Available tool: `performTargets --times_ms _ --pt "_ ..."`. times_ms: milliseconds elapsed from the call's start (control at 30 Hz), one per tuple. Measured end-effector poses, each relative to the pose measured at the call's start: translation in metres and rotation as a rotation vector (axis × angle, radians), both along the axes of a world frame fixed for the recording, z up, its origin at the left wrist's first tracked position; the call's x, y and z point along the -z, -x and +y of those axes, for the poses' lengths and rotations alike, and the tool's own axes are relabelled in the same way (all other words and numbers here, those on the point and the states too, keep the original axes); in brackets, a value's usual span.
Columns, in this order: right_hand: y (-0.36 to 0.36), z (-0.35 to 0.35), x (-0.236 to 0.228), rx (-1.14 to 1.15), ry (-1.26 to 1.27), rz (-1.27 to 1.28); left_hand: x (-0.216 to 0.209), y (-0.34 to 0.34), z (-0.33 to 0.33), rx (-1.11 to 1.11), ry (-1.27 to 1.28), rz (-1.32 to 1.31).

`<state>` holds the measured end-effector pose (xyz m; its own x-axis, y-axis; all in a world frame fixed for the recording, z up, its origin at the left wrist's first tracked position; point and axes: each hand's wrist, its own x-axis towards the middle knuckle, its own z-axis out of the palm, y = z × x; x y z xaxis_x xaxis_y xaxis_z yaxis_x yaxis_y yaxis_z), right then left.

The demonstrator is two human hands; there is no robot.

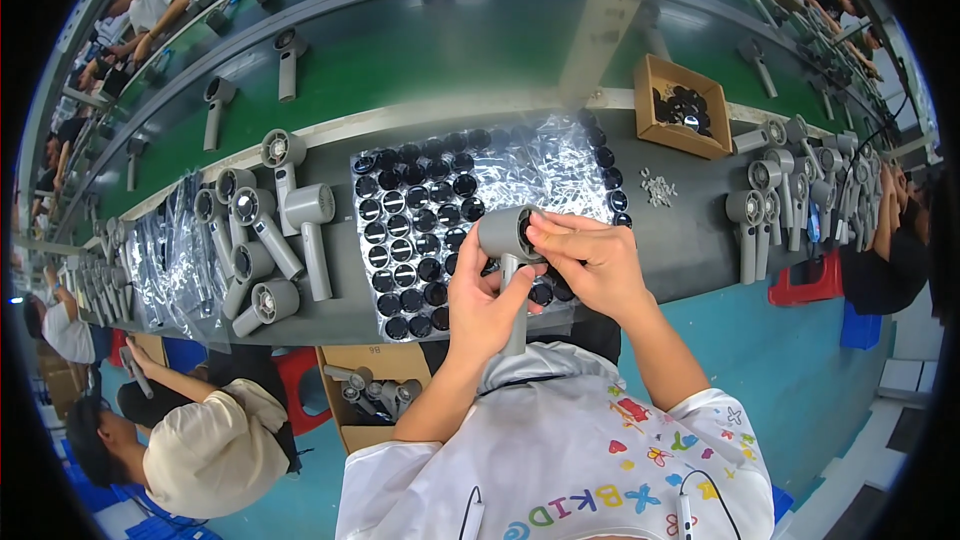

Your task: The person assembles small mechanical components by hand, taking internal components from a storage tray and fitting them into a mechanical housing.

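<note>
My left hand (478,305) is wrapped round a grey handheld fan (503,232), its round head up and its handle pointing down toward me. At the dark open end of the head, the fingertips of my right hand (602,266) are pinched together. Whatever they hold, if anything, is hidden behind the fingers. Beneath both hands, rows of round black caps (426,220) lie on a clear plastic sheet (530,165), some with a pale stripe across them.
More grey fans (316,240) stand and lie on the left; another cluster (765,180) fills the right. A cardboard box (690,135) holds black parts near small pale pieces (658,188). Behind runs a green conveyor belt (400,65). A seated co-worker (215,440) is at lower left.
</note>
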<state>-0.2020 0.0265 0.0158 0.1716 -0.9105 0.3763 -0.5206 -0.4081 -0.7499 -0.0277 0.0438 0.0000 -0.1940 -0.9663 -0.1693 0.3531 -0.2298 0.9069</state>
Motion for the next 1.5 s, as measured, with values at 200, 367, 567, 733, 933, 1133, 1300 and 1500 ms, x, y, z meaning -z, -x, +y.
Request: performTargets --times_ms 200,367,567,733,933,1133,1300,1500 --pt "-0.001 0.004 -0.005 -0.019 0.084 0.145 -0.005 0.002 0.002 -0.015 0.014 -0.011" --pt "-0.005 0.012 -0.013 -0.04 0.176 0.304 -0.004 0.002 0.002 -0.031 0.038 -0.024" --pt "-0.001 0.014 -0.022 -0.096 0.174 -0.031 0.005 0.0 0.006 0.007 0.036 0.253" --pt "-0.009 0.015 -0.027 -0.029 -0.006 -0.367 0.007 -0.002 0.007 0.028 0.097 0.228" --pt "-0.003 0.018 -0.015 -0.176 -0.478 -0.596 0.0 -0.002 0.009 0.043 0.164 0.209" --pt "0.0 0.016 -0.008 -0.249 -0.432 -0.698 0.002 -0.008 0.01 0.129 0.155 0.161" --pt "0.003 0.013 -0.003 -0.252 -0.441 -0.679 -0.002 -0.001 0.014 0.061 0.189 0.125" --pt "-0.001 0.011 -0.002 -0.291 -0.394 -0.623 -0.005 -0.002 0.001 0.081 -0.173 0.586"
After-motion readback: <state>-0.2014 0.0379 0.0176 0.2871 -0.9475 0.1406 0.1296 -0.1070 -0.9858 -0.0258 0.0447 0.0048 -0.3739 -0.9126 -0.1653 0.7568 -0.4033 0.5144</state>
